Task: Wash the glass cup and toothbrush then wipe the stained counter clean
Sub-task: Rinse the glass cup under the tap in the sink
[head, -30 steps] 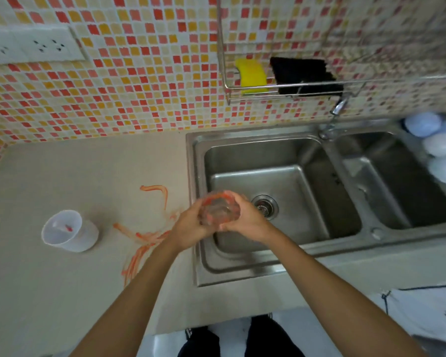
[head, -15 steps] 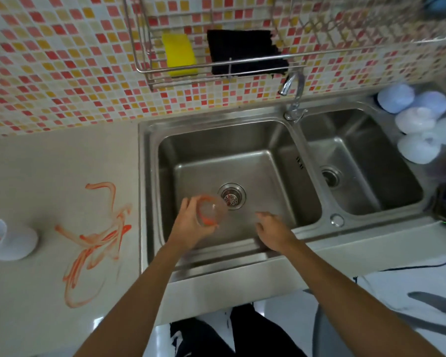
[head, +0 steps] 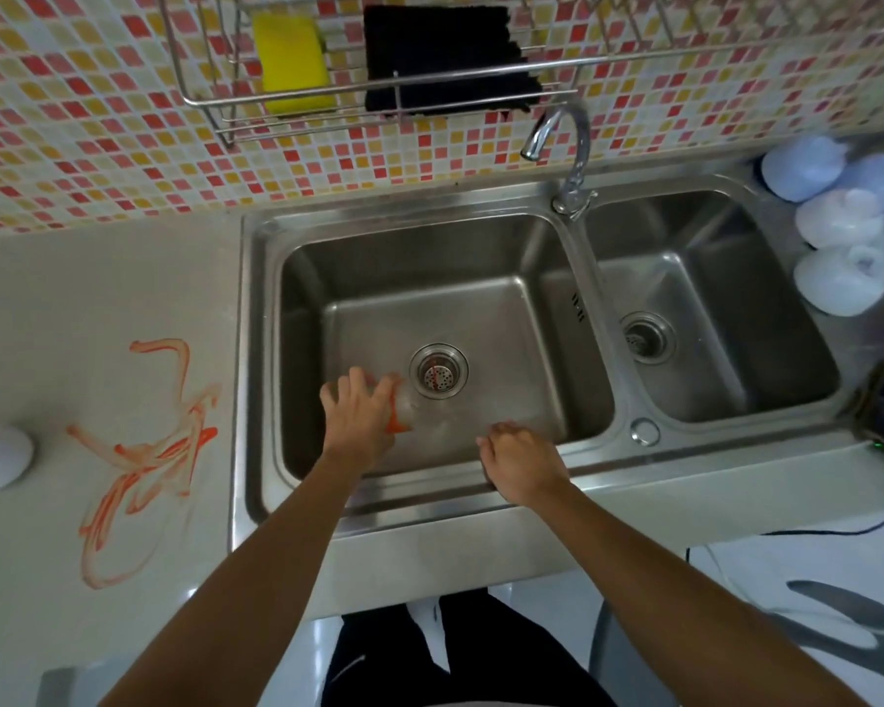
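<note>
We hold the cup (head: 404, 408) in our left hand (head: 361, 418), low in the basin just left of the drain (head: 439, 371), so orange residue drains there. Our right hand (head: 519, 464), empty and loosely curled, hovers right of the drain.

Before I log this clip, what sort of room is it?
Probably a home kitchen: a steel double sink with a tap, mosaic wall tiles, and a sponge in a wire rack.
</note>
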`<action>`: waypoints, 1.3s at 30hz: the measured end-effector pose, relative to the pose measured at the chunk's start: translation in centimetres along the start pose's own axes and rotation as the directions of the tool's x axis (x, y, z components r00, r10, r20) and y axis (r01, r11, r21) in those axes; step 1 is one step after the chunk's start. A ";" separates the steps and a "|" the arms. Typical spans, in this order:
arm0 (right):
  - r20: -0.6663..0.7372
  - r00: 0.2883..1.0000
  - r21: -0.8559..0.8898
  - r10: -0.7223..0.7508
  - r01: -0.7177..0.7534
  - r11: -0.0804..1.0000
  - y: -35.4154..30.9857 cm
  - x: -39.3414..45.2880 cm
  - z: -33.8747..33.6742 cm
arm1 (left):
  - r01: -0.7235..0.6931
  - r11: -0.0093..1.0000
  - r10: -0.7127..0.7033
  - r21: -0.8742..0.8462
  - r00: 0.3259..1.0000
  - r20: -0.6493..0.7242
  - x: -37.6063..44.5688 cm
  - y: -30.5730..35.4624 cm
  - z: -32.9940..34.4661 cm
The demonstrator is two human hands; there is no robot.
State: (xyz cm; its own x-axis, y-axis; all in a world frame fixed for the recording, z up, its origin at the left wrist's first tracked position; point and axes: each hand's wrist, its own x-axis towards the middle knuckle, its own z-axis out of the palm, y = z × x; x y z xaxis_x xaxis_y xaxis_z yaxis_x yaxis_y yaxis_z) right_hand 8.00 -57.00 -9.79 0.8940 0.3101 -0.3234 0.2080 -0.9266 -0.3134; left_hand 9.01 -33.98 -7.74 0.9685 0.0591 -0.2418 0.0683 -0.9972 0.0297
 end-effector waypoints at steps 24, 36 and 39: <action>0.199 0.968 0.404 0.154 -0.224 0.887 0.2 2.3 -3.9 | -0.025 0.989 0.035 0.143 0.997 -0.068 3.2 -0.1 -3.5; -0.318 0.885 0.615 0.340 -0.081 0.785 7.4 16.7 -22.8 | -0.075 0.665 -0.084 -0.743 0.981 -0.174 11.8 10.2 -12.3; -0.306 0.910 0.535 0.281 -0.080 0.841 8.5 19.8 -22.6 | -0.077 0.594 -0.149 -0.801 0.968 -0.204 13.1 11.8 -13.1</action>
State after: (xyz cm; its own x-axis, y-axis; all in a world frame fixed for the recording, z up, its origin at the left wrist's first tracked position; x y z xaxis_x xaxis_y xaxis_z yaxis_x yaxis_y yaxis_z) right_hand 36.42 -63.57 1.30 0.9930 -0.0437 -0.1093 -0.1091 -0.6904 -0.7151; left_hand 25.64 -44.38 2.10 0.9758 0.2150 -0.0404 0.1572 -0.5606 0.8130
